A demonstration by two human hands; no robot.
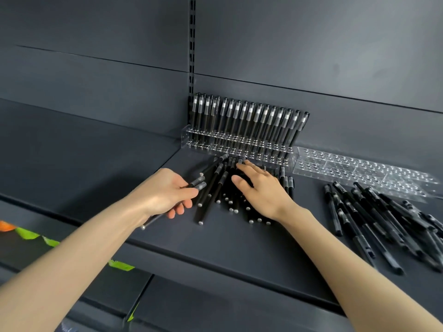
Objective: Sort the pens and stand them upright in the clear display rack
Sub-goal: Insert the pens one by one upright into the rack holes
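A clear display rack [191, 144] stands against the shelf's back wall, its rear row filled with several upright black pens [249, 121]. In front of it lies a pile of loose black pens [215, 188]. My left hand [167, 192] grips a small bunch of pens [199, 184], caps pointing right, their ends sticking out below my wrist. My right hand [261, 188] lies flat on the pile, fingers straight and spread toward the rack.
A second clear rack [359, 171] lies flat to the right, without pens. Another heap of black pens [383, 219] lies at the right edge. The dark shelf [239, 255] has a front edge below my arms. Coloured tags [26, 233] show at lower left.
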